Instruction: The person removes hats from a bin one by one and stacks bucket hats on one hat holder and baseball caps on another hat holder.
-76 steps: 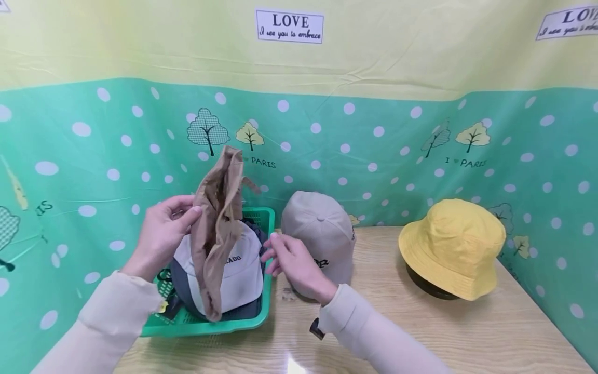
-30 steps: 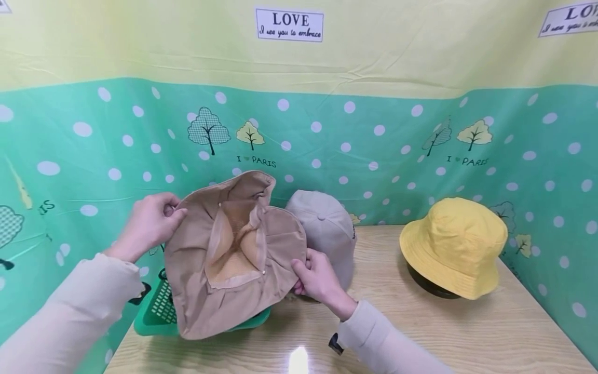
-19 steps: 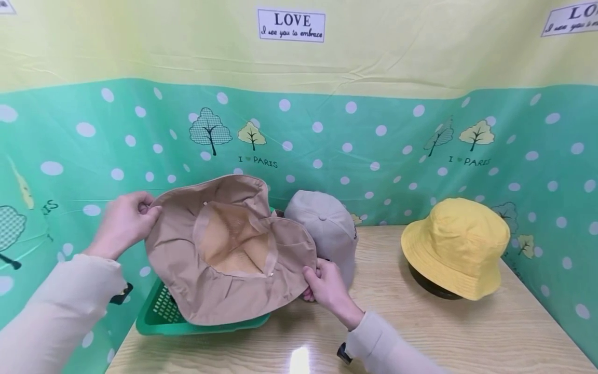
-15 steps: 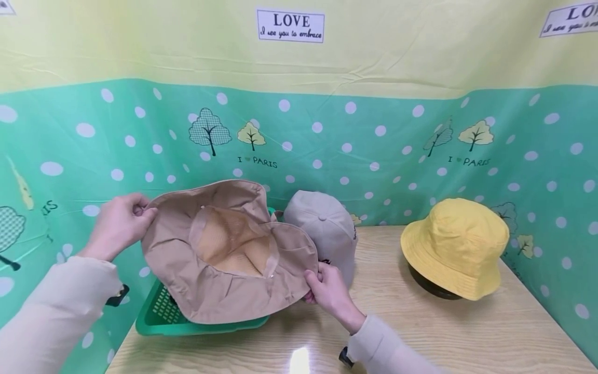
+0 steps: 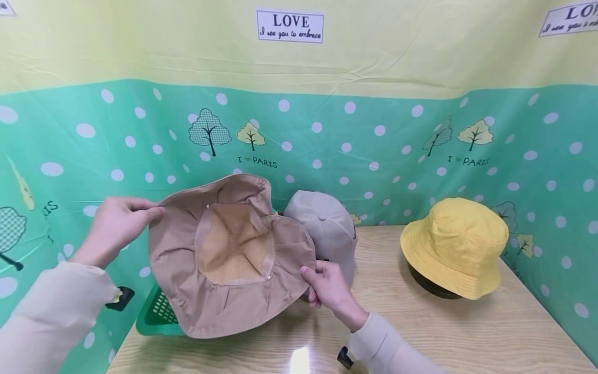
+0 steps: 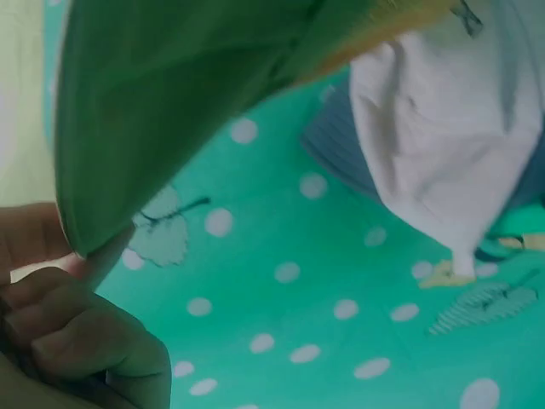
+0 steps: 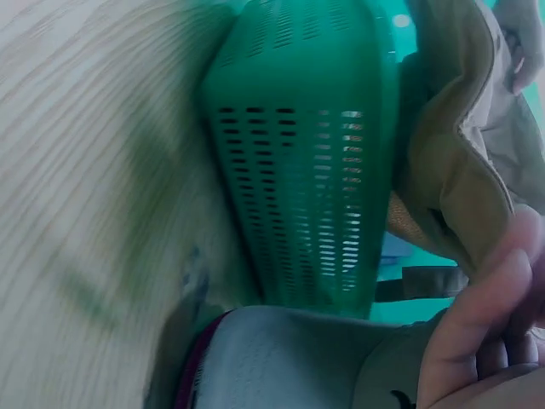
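1. Brown hat (image 5: pixel 232 254): spread (inside showing) above the basket (image 5: pixel 156 324); left hand (image 5: pixel 114 223) and right hand (image 5: pixel 334 291) pinch its brim; not yet set down;
2. Gray cap (image 5: pixel 327 228), yellow hat (image 5: pixel 455 241): apparently placed already.

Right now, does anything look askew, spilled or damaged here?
The brown hat, held by the left hand and right hand, looks misshapen: its brim is creased and kinked at upper right. Nothing looks spilled or clearly damaged.

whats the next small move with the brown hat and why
Probably turn the brown hat crown up: its inside faces the head camera, the left hand and right hand pinch it, and the yellow hat sits crown up.
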### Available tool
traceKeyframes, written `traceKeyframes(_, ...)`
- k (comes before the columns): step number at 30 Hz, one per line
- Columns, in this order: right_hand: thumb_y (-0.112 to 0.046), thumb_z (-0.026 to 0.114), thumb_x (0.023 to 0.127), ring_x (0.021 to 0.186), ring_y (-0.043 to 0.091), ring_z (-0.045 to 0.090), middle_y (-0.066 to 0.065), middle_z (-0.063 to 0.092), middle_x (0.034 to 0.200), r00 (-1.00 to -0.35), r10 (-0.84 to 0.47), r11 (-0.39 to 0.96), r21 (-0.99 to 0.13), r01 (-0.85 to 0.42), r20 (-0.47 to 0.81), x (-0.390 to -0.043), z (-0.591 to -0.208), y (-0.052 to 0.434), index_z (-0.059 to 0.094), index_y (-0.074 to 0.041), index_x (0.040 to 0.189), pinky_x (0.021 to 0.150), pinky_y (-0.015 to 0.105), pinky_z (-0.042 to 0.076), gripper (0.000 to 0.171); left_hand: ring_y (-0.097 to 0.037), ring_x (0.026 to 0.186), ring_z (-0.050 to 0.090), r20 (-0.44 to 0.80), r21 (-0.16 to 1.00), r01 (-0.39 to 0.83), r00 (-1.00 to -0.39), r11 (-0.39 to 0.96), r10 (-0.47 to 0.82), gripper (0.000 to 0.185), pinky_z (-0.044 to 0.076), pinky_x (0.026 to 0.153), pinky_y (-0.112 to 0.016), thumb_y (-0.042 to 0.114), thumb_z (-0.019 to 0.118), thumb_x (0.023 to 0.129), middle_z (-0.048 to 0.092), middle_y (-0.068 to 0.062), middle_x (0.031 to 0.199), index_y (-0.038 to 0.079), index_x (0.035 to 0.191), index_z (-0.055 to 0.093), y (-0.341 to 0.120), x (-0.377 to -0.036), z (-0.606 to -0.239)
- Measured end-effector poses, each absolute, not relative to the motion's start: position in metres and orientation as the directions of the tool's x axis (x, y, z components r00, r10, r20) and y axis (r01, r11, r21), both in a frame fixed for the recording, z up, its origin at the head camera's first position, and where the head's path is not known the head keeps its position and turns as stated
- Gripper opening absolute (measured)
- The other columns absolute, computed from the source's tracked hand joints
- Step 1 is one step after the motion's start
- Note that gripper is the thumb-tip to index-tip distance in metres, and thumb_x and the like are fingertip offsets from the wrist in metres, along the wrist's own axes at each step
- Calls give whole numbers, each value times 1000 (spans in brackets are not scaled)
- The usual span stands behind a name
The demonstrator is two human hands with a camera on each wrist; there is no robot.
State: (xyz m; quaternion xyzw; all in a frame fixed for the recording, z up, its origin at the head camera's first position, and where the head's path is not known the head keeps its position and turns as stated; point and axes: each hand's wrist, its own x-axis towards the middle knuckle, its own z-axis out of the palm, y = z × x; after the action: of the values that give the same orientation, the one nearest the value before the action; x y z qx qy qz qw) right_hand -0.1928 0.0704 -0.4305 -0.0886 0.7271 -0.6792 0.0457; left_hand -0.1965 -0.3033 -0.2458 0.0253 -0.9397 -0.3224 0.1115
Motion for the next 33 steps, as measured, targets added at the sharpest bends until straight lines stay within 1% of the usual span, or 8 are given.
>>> traceKeyframes(3, -25, 62, 93, 35, 14, 53, 4, 53, 44, -979, -201, -7, -1000, -27, 28, -193, -427, 69, 59, 4, 84, 36, 27, 45, 30, -15, 96, 51, 188, 643, 15, -972, 766, -139, 52, 43, 72, -32, 51, 58, 90, 69, 9, 98, 7, 116, 69, -297, -192, -240)
traceKeyframes(6, -25, 62, 94, 38, 15, 56, 6, 56, 46, -978, -207, -48, -999, -9, 19, -193, -423, 67, 57, 4, 83, 39, 28, 48, 31, -9, 92, 52, 236, 646, 36, -959, 762, -155, 52, 45, 68, -28, 52, 59, 89, 69, 14, 93, 9, 116, 70, -288, -187, -234)
traceKeyframes(13, -23, 60, 95, 43, 18, 60, 8, 59, 51, -975, -218, -145, -989, -4, 36, -191, -418, 62, 55, 6, 87, 41, 27, 49, 30, 2, 78, 54, 371, 615, 115, -915, 780, -157, 41, 46, 54, -23, 42, 59, 92, 73, 1, 89, 8, 113, 71, -267, -179, -223)
traceKeyframes(17, -23, 60, 95, 46, 19, 62, 12, 62, 55, -976, -211, -169, -985, -25, 61, -190, -416, 59, 55, 7, 89, 44, 29, 51, 32, -3, 58, 52, 452, 606, 150, -873, 782, -183, 38, 39, 44, -26, 38, 60, 92, 70, 6, 72, 7, 111, 72, -262, -178, -220)
traceKeyframes(20, -23, 59, 96, 48, 20, 63, 13, 63, 58, -974, -213, -188, -981, -37, 78, -191, -416, 57, 55, 8, 90, 45, 30, 52, 32, -9, 46, 44, 507, 602, 179, -838, 778, -200, 34, 32, 39, -27, 35, 62, 91, 60, 5, 56, 8, 108, 73, -259, -178, -220)
traceKeyframes(22, -23, 59, 96, 49, 20, 63, 13, 63, 58, -972, -220, -208, -977, -36, 82, -191, -416, 55, 55, 9, 91, 45, 29, 52, 32, -10, 43, 41, 546, 601, 213, -813, 771, -201, 30, 31, 39, -26, 32, 64, 90, 53, 2, 50, 8, 105, 75, -258, -178, -219)
traceKeyframes(29, -23, 57, 97, 54, 21, 66, 20, 66, 65, -958, -238, -240, -965, -102, 161, -193, -419, 47, 56, 12, 95, 48, 32, 54, 35, -8, 42, 39, 648, 588, 313, -734, 746, -202, 20, 31, 42, -21, 22, 68, 88, 45, 0, 46, 10, 100, 76, -253, -177, -219)
traceKeyframes(33, -22, 55, 98, 60, 21, 68, 26, 67, 75, -947, -256, -242, -961, -134, 196, -193, -420, 43, 58, 12, 102, 52, 34, 55, 34, -6, 41, 45, 659, 561, 321, -732, 763, -176, 19, 32, 40, -21, 21, 66, 89, 54, 1, 49, 8, 101, 76, -253, -174, -221)
